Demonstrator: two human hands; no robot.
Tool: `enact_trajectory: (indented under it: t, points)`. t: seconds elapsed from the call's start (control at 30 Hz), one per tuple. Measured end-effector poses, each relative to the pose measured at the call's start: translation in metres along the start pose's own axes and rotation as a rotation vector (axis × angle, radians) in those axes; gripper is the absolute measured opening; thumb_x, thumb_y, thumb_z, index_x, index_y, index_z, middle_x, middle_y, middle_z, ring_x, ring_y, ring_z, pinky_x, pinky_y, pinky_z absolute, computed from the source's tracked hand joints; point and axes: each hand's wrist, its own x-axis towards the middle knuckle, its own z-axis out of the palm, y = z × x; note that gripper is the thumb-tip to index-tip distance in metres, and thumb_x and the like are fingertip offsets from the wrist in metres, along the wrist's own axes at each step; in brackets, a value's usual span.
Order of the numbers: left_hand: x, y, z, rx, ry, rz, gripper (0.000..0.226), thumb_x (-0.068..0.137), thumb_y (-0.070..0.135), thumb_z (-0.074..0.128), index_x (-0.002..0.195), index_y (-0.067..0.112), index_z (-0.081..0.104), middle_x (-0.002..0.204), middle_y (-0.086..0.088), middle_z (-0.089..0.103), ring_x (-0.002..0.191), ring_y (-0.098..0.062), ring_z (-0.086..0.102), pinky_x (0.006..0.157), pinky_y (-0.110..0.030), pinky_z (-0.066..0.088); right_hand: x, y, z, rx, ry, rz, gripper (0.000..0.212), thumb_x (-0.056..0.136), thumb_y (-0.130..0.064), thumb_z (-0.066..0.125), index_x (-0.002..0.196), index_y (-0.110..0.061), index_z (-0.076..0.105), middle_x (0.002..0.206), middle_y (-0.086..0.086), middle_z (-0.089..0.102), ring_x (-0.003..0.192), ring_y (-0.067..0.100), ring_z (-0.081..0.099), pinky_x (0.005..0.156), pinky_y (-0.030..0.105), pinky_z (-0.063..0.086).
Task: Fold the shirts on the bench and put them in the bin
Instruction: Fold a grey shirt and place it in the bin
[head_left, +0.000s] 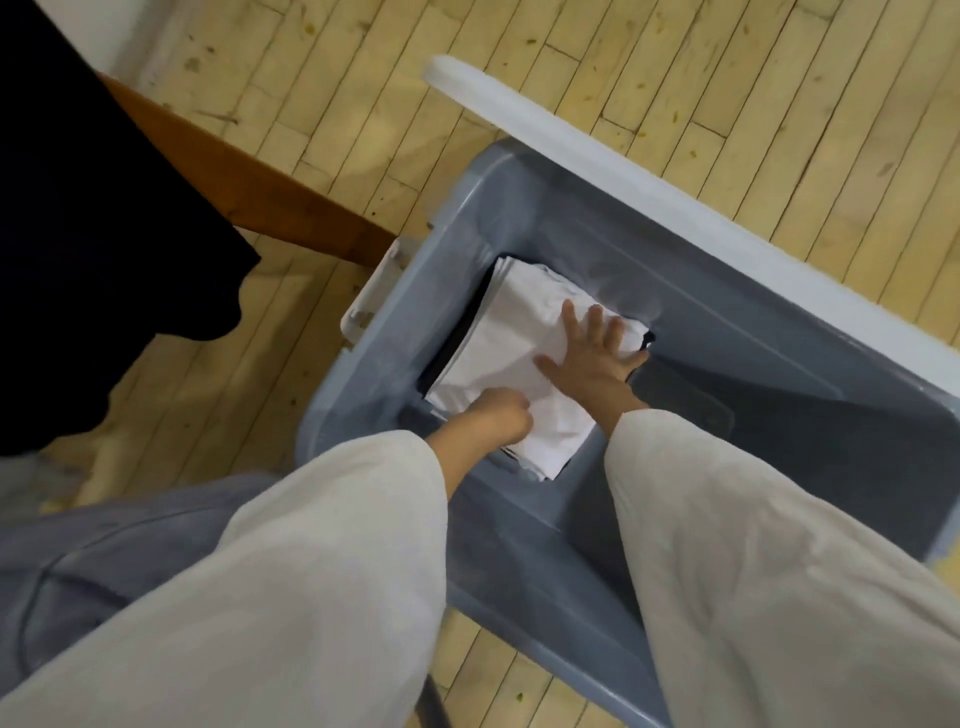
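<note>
The folded white shirt (519, 358) lies inside the grey bin (727, 332), on top of dark folded garments (470, 332). The right hand (592, 358) presses it flat, fingers (595, 322) spread apart. The left hand (493, 421) touches its near edge, curled (grip not discernible).

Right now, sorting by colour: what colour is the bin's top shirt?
The shirt is white; head view shows it.

Soft, even light is cast; the wooden floor (675, 104) is rendered bright, the inside of the bin (519, 561) shaded. The white shirt (519, 332) is nearly washed out, the black cloth (78, 234) left without detail. Slight blur is seen throughout, and lines are bowed near the edges.
</note>
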Motion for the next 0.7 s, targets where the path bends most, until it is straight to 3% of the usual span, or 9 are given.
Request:
enact_trajectory:
  t: [0.1, 0.13, 0.17, 0.2, 0.3, 0.4, 0.53, 0.63, 0.7]
  points:
    - [-0.033, -0.004, -0.022, -0.392, 0.219, -0.035, 0.039, 0.097, 0.003, 0.036, 0.132, 0.002, 0.052, 0.137, -0.019, 0.050, 0.125, -0.036, 0.047, 0.102, -0.041, 0.043, -0.036, -0.024, -0.036, 0.250, 0.056, 0.017, 0.057, 0.093, -0.036, 0.048, 0.145, -0.027, 0.030, 0.153, 0.008, 0.024, 0.143, 0.028, 0.016, 0.112, 0.054, 0.014]
    - [-0.050, -0.005, -0.031, -0.491, 0.278, -0.026, 0.037, 0.097, 0.004, 0.038, 0.129, 0.003, 0.055, 0.133, -0.019, 0.053, 0.123, -0.038, 0.049, 0.099, -0.043, 0.045, -0.058, -0.036, -0.049, 0.447, 0.118, -0.020, 0.043, 0.093, -0.029, 0.048, 0.135, -0.021, 0.046, 0.140, 0.010, 0.043, 0.132, 0.028, 0.036, 0.106, 0.042, 0.028]
    - [-0.063, -0.006, -0.038, -0.575, 0.315, -0.012, 0.034, 0.096, 0.004, 0.038, 0.124, 0.005, 0.059, 0.127, -0.017, 0.056, 0.118, -0.038, 0.052, 0.094, -0.043, 0.047, -0.081, -0.047, -0.057, 0.644, 0.173, -0.068, 0.028, 0.092, -0.023, 0.049, 0.119, -0.018, 0.057, 0.119, 0.010, 0.057, 0.112, 0.026, 0.051, 0.089, 0.031, 0.038]
    - [-0.080, -0.004, -0.045, -0.661, 0.335, 0.012, 0.031, 0.096, 0.004, 0.039, 0.116, 0.007, 0.062, 0.115, -0.014, 0.058, 0.108, -0.037, 0.055, 0.084, -0.041, 0.050, -0.105, -0.058, -0.065, 0.806, 0.218, -0.116, 0.018, 0.092, -0.018, 0.049, 0.104, -0.016, 0.062, 0.101, 0.008, 0.061, 0.095, 0.023, 0.055, 0.074, 0.026, 0.037]
    - [-0.144, -0.010, -0.065, -0.859, 0.480, 0.144, 0.028, 0.091, -0.001, 0.039, 0.077, 0.013, 0.057, 0.075, -0.011, 0.052, 0.064, -0.021, 0.050, 0.052, -0.027, 0.043, -0.183, -0.093, -0.095, 1.032, 0.298, -0.248, 0.015, 0.091, -0.015, 0.051, 0.088, -0.010, 0.064, 0.083, 0.007, 0.066, 0.079, 0.021, 0.060, 0.068, 0.031, 0.045]
    - [-0.209, -0.024, -0.073, -1.017, 0.637, 0.262, 0.032, 0.089, -0.010, 0.038, 0.070, 0.010, 0.053, 0.064, -0.007, 0.051, 0.056, -0.014, 0.050, 0.038, -0.017, 0.044, -0.246, -0.124, -0.124, 1.201, 0.247, -0.332, 0.012, 0.092, -0.018, 0.051, 0.091, -0.011, 0.061, 0.088, 0.008, 0.067, 0.084, 0.024, 0.065, 0.078, 0.043, 0.055]
    - [-0.284, -0.057, -0.067, -1.083, 0.931, 0.333, 0.021, 0.085, -0.006, 0.042, 0.086, -0.002, 0.062, 0.069, -0.009, 0.056, 0.068, -0.022, 0.057, 0.048, -0.022, 0.043, -0.328, -0.162, -0.149, 1.197, 0.182, -0.480, 0.009, 0.095, -0.018, 0.049, 0.094, -0.012, 0.056, 0.082, 0.001, 0.062, 0.074, 0.013, 0.060, 0.065, 0.028, 0.052]
    - [-0.337, -0.089, -0.058, -1.157, 1.030, 0.379, 0.024, 0.085, -0.006, 0.043, 0.074, 0.007, 0.060, 0.068, -0.007, 0.054, 0.065, -0.020, 0.054, 0.046, -0.025, 0.042, -0.380, -0.193, -0.149, 1.165, 0.157, -0.552, 0.009, 0.093, -0.020, 0.049, 0.094, -0.016, 0.057, 0.093, 0.009, 0.066, 0.085, 0.022, 0.064, 0.074, 0.036, 0.055]
    - [-0.376, -0.125, -0.050, -1.174, 1.086, 0.391, 0.027, 0.085, -0.006, 0.042, 0.069, 0.011, 0.055, 0.068, -0.007, 0.052, 0.067, -0.022, 0.053, 0.048, -0.026, 0.042, -0.415, -0.222, -0.142, 1.114, 0.070, -0.613, 0.010, 0.095, -0.019, 0.048, 0.096, -0.015, 0.057, 0.091, 0.009, 0.065, 0.082, 0.022, 0.064, 0.064, 0.035, 0.056]
